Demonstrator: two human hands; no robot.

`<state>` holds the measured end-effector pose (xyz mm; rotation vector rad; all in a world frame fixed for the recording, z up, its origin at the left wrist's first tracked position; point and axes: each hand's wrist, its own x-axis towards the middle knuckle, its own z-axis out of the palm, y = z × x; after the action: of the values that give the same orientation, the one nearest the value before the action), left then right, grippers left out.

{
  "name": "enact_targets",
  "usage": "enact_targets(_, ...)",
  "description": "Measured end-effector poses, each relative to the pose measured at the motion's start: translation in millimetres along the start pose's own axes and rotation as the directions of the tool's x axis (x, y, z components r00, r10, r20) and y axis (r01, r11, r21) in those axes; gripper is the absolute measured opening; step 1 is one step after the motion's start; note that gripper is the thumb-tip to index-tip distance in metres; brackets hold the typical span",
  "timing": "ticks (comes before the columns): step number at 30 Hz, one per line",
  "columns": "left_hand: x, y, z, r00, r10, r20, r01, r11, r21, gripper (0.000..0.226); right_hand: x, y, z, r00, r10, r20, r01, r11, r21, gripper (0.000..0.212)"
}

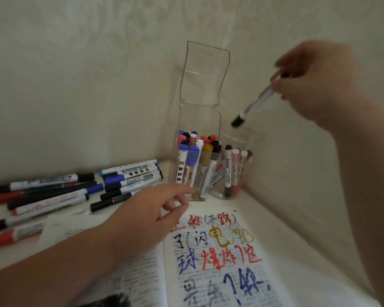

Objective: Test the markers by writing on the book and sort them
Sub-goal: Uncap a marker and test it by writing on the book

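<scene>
My right hand (315, 85) holds a white marker with a black cap (253, 105), cap end down, in the air above a round clear cup (233, 173) that holds a few markers. Left of the cup stands a tall clear box (197, 129) with its lid flipped up, holding several markers. My left hand (151, 213) rests with fingers spread on the open book (220, 262), fingertips near the box's base. The book's right page is covered in red, blue, black and gold marker writing.
Several loose markers (64, 191) with black, blue and red caps lie on the white surface at the left. Pale walls meet in a corner right behind the two containers.
</scene>
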<state>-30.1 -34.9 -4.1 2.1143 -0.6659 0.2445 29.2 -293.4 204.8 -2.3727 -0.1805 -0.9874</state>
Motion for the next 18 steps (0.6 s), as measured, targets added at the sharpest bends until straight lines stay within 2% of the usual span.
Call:
enact_targets(2,0.7,3.5,-0.8,0.999,0.014,-0.030,-0.016,0.996,-0.085,0.044,-33.7,-5.0,-12.8,0.978,-0.125,-0.169,0.149,0.979,0.139,0.021)
enact_targets(4,-0.1,3.1,-0.1,0.996,0.061,-0.062,-0.068,0.991,-0.115,0.058,-73.0,-9.1,-8.8,0.975,-0.182,-0.127,0.214,0.924,0.318,0.022)
enact_targets(6,-2.2,2.9,2.2,0.996,0.076,-0.044,-0.080,0.993,-0.089,0.061,-107.4,-10.1,10.9,0.986,-0.154,0.066,0.102,0.861,0.499,0.026)
enact_targets(8,-3.3,4.4,5.9,0.997,0.062,0.034,-0.062,0.998,-0.015,0.042,-131.3,-3.8,34.4,0.971,-0.115,0.212,-0.035,0.803,0.596,0.026)
enact_targets(10,-2.7,3.3,8.1,0.992,0.064,0.105,-0.071,0.996,0.060,0.021,-148.6,2.7,52.9,0.962,-0.053,0.268,-0.136,0.759,0.637,0.025)
enact_targets(13,-1.8,0.1,7.3,0.994,0.045,0.098,-0.058,0.988,0.140,0.022,-167.5,9.3,69.7,0.952,0.026,0.304,-0.247,0.654,0.716,0.024)
enact_targets(15,-2.8,1.7,8.1,0.994,0.032,0.102,-0.045,0.990,0.130,0.016,-179.2,14.4,79.1,0.915,0.034,0.401,-0.346,0.577,0.740,0.020)
enact_targets(18,-5.6,7.8,11.4,0.987,0.039,0.154,-0.053,0.995,0.087,0.032,-194.6,17.8,91.3,0.844,-0.014,0.536,-0.421,0.602,0.678,0.012)
